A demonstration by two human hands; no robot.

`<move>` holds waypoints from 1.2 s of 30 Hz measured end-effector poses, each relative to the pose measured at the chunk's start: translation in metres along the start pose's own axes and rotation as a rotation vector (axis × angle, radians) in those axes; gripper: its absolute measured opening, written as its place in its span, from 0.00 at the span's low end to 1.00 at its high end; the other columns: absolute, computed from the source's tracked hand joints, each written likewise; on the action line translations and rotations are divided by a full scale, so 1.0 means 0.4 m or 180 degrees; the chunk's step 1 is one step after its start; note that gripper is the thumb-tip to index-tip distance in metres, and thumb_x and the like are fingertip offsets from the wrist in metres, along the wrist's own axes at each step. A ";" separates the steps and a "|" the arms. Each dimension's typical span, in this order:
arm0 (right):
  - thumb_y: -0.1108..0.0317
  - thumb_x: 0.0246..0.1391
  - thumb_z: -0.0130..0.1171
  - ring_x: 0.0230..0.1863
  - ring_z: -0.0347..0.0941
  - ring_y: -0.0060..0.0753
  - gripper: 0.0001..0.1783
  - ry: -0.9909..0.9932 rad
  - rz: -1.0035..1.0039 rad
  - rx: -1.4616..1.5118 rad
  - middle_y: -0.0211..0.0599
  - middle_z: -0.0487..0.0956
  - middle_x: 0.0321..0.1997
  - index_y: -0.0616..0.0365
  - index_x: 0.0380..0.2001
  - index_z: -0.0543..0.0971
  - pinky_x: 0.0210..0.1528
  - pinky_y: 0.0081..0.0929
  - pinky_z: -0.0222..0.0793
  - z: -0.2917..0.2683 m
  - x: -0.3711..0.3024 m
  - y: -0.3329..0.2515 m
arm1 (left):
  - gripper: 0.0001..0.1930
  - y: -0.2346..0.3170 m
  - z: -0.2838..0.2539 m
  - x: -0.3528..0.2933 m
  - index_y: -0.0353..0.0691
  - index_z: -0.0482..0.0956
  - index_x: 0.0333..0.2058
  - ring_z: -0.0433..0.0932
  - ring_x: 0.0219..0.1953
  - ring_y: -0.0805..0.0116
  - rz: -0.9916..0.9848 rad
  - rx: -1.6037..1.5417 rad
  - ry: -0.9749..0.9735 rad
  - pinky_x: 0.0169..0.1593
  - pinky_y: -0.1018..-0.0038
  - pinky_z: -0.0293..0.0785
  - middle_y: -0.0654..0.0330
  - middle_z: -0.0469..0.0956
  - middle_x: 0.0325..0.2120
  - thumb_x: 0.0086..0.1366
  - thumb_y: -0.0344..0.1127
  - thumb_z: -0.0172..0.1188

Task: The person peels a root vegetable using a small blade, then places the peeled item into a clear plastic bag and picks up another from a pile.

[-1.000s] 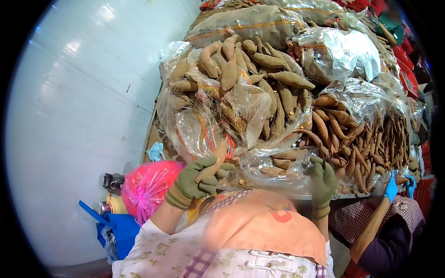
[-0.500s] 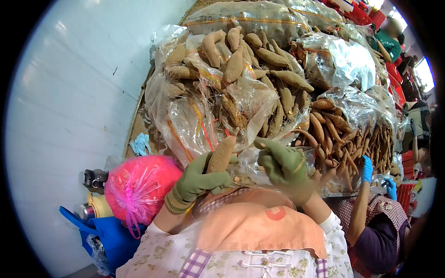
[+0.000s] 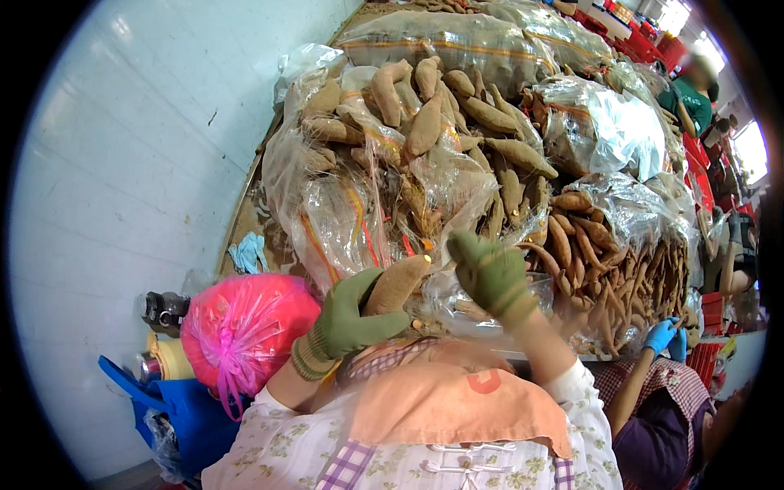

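Note:
In my green-gloved left hand [image 3: 353, 320] lies a brown sweet potato [image 3: 396, 287], its tip pointing up and right and showing a small pale cut face. The fingers and thumb wrap round its lower part. My right hand [image 3: 493, 276], also in a green glove, is closed just right of that tip and apart from it. Motion smears it a little, and whatever it grips is hidden. A small orange piece [image 3: 426, 244] shows just above the tip. Beyond both hands, brown sweet potatoes [image 3: 425, 126] spill from an opened clear plastic bag [image 3: 327, 208].
More slender roots [image 3: 604, 245] are heaped to the right. Full plastic bags [image 3: 441, 41] lie farther back. A pink bag [image 3: 249, 327] and a blue tote [image 3: 192, 425] stand at left beside a white wall [image 3: 147, 163]. A blue-gloved co-worker's hand [image 3: 660, 335] works at right.
The sweet potato has tipped from nearly upright toward the right, and its pointed end now shows a pale cut. My right hand has shifted slightly. The co-worker's blue-gloved hands have moved closer together.

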State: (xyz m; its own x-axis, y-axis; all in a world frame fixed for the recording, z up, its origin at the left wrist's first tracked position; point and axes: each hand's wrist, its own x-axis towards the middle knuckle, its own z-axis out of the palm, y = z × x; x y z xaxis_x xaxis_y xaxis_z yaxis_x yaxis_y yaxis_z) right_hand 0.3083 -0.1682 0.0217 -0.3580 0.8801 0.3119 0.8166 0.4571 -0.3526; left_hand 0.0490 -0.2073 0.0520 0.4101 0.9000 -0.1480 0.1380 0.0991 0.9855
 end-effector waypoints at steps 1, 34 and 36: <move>0.68 0.58 0.58 0.30 0.81 0.52 0.07 -0.0091 0.0191 0.0092 0.47 0.82 0.27 0.56 0.38 0.80 0.30 0.45 0.74 0.013 0.004 0.038 | 0.28 0.005 -0.003 0.004 0.31 0.78 0.56 0.76 0.44 0.77 0.0003 0.0010 -0.0012 0.50 0.74 0.74 0.64 0.81 0.44 0.56 0.32 0.69; 0.74 0.66 0.55 0.44 0.81 0.27 0.24 0.1005 0.0421 0.2611 0.43 0.86 0.46 0.65 0.64 0.72 0.48 0.25 0.76 -0.111 -0.136 -0.111 | 0.27 0.020 0.143 0.168 0.28 0.71 0.60 0.78 0.55 0.59 0.0467 -0.1915 -0.0750 0.59 0.64 0.73 0.50 0.76 0.56 0.76 0.47 0.51; 0.74 0.66 0.55 0.44 0.82 0.28 0.24 0.0923 0.0486 0.2513 0.43 0.86 0.45 0.65 0.64 0.73 0.48 0.25 0.76 -0.102 -0.163 -0.091 | 0.28 0.067 0.166 0.183 0.29 0.68 0.63 0.78 0.56 0.56 -0.0036 -0.2579 -0.0779 0.58 0.63 0.74 0.49 0.76 0.57 0.76 0.47 0.50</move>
State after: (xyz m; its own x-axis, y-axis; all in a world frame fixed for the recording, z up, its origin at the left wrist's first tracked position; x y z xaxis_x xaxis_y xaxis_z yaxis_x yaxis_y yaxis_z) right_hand 0.3202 -0.2476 0.0501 -0.0518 0.9208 0.3865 0.2528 0.3865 -0.8870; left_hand 0.1425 -0.1670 0.0618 0.6091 0.7890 -0.0801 -0.5074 0.4653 0.7253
